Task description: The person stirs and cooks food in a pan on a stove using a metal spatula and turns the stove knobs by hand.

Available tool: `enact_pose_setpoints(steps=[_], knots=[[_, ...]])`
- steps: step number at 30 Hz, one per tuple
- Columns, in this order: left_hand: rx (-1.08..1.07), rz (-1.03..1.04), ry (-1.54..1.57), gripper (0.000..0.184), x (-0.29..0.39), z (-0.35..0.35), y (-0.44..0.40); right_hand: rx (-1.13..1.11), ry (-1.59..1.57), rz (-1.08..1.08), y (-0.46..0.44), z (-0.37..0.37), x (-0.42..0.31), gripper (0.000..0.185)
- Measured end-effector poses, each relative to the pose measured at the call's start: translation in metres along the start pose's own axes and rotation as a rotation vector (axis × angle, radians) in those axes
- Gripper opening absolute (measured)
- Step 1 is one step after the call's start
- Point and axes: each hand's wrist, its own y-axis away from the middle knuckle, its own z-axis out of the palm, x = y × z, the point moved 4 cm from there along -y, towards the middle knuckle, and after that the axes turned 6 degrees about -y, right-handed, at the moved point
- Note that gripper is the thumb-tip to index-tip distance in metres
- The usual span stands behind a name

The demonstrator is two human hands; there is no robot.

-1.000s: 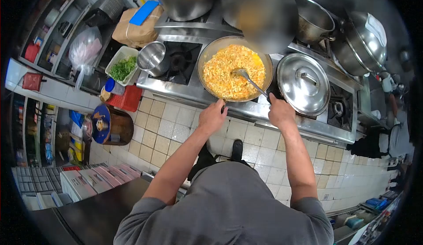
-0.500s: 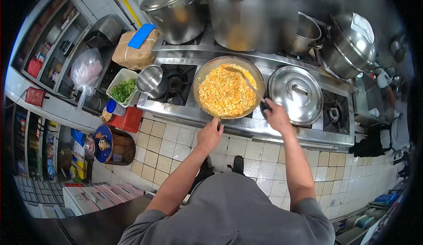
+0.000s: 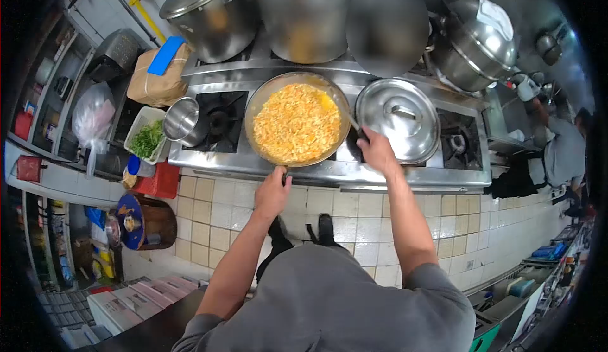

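Note:
On the stove sits a wide frying pan [image 3: 265, 93] filled with a finely chopped orange-and-white food mixture [image 3: 294, 124], with a glossy yellow patch at its upper right. My left hand [image 3: 272, 192] is closed around the pan's dark handle, on the side nearest me. In my closed right hand [image 3: 378, 150] is the dark handle of a metal spatula [image 3: 352, 122], which reaches over the pan's right rim. The spatula's head is hard to make out at the edge of the food. A round steel lid [image 3: 411, 133] lies just beyond my right hand.
Large lidded stockpots [image 3: 218, 25] stand along the back. Left of the pan are a bare burner [image 3: 221, 122], a steel pot [image 3: 182, 124] and a tub of chopped greens [image 3: 147, 140]. Another burner [image 3: 457, 141] is at the right. A person [image 3: 560, 149] stands far right.
The spatula has moved from across the top of the food to the pan's right edge. My left hand keeps its grip on the handle. The whole view has shifted, carrying the stove leftward.

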Motion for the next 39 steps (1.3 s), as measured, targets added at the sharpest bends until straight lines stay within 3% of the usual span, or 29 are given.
enact_pose_setpoints(steps=[1,3,4,9,11,15,17,21,25,27,31,33,35,39], knots=[[0.018,0.009,-0.031,0.028,-0.003,0.001,0.004,0.013,0.039,-0.132,-0.023,0.017,0.021,0.044],[0.001,-0.021,-0.018,0.031,-0.003,-0.002,0.005,-0.232,-0.245,0.332,-0.031,0.029,0.003,0.032],[-0.001,-0.018,-0.011,0.030,-0.003,-0.002,0.004,-0.289,-0.408,0.405,-0.033,0.048,0.015,0.028],[-0.033,-0.001,-0.005,0.031,0.000,-0.004,0.002,-0.387,-0.461,0.357,0.028,0.030,-0.021,0.036],[-0.011,0.017,-0.015,0.030,0.000,-0.003,0.003,-0.281,-0.282,0.100,0.052,0.016,-0.026,0.042],[0.038,0.062,-0.013,0.030,0.002,-0.005,0.005,-0.229,-0.377,0.144,0.083,0.002,-0.029,0.052],[0.010,0.042,-0.006,0.031,0.002,-0.006,0.006,-0.091,-0.184,0.042,0.082,-0.007,-0.033,0.054],[-0.023,0.031,-0.002,0.032,0.003,-0.007,0.005,0.025,-0.050,0.048,0.043,-0.013,-0.020,0.043],[0.016,0.054,0.004,0.029,0.002,-0.007,0.006,-0.091,0.039,-0.031,-0.017,0.009,0.013,0.028],[0.008,0.057,0.002,0.028,0.003,-0.008,0.006,-0.398,-0.392,0.396,-0.034,0.037,0.018,0.024],[-0.018,0.043,-0.011,0.027,0.004,-0.009,0.006,-0.390,-0.911,0.573,-0.044,0.055,0.011,0.019],[-0.029,0.037,-0.017,0.028,0.005,-0.008,0.005,-0.387,-0.885,0.569,-0.031,0.046,0.014,0.017],[-0.017,0.034,-0.007,0.028,0.002,-0.005,0.005,-0.366,-0.887,0.490,-0.007,0.025,0.002,0.021],[-0.008,0.031,0.005,0.030,0.000,0.000,0.007,-0.322,-0.728,0.412,0.027,-0.007,-0.019,0.048]])
